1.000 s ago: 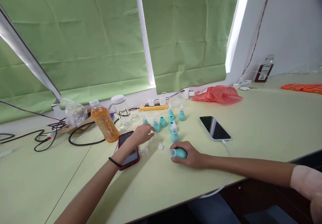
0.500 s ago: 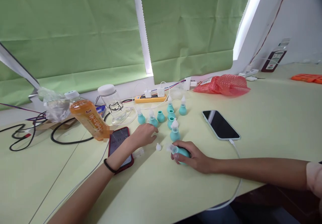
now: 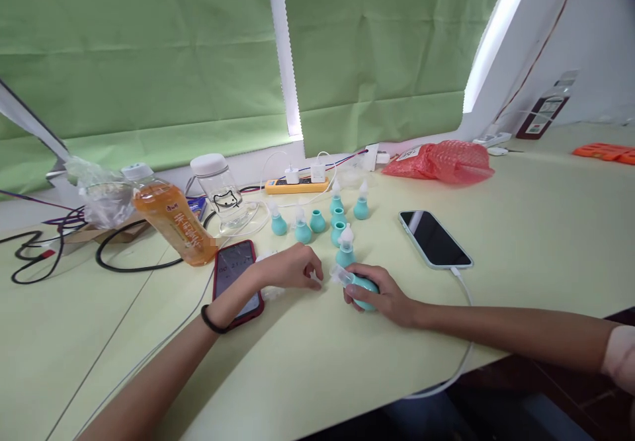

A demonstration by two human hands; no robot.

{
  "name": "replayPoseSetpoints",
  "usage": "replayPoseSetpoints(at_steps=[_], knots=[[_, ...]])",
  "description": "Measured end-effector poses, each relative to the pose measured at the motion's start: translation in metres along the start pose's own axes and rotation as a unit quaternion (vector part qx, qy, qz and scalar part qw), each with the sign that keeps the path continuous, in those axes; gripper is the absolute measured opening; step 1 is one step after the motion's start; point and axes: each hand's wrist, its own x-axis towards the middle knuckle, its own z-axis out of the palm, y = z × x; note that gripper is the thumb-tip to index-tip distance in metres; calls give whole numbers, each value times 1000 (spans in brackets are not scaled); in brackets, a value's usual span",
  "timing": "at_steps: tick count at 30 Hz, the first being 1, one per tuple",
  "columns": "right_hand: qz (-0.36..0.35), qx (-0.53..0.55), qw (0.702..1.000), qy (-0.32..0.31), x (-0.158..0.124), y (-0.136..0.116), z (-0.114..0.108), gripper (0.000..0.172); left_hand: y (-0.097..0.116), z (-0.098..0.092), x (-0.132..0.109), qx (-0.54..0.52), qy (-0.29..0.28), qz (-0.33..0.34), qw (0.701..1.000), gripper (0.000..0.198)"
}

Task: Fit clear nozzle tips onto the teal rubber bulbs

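Note:
My right hand [image 3: 384, 295] is wrapped round a teal nasal aspirator [image 3: 366, 297], a squeeze bulb with a clear collar tilted to the left. Just left of it, my left hand [image 3: 292, 268] pinches a small white nozzle tip [image 3: 314, 276] between thumb and fingers, mostly hidden. Behind my right hand stands an upright aspirator [image 3: 346, 256] with its white tip on. Farther back are several more: some with tips, such as the far right one [image 3: 362, 208], and some bare open bulbs, like this teal bulb [image 3: 317, 221]. Clear plastic pieces [image 3: 272, 293] lie partly behind my left wrist.
A red-cased phone [image 3: 233, 262] lies under my left forearm. To the right is a charging phone [image 3: 435, 239] with a white cable. At the back stand an orange drink bottle [image 3: 173, 219], a clear jar [image 3: 223, 196], a power strip [image 3: 278, 186] and red bubble wrap [image 3: 441, 162].
My left hand has come down onto the small white nozzle tip that lay on the table and closed on it. My right hand still holds the aspirator, slightly higher in view.

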Motion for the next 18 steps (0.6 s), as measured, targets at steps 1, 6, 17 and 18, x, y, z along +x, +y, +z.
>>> replayPoseSetpoints(at_steps=[1,6,17,18], knots=[[-3,7,1000,4,0,0,0,23,-1,-3,0,-44,12,6,999,17],[-10,26,999,22,-1,0,2,20,-4,-19,-5,-250,72,-8,965,30],[-2,-14,999,51,-4,-1,9,20,2,-14,-5,-291,42,-10,956,31],[7,-7,998,56,-4,-1,8,20,2,-15,-6,-291,45,-8,956,30]])
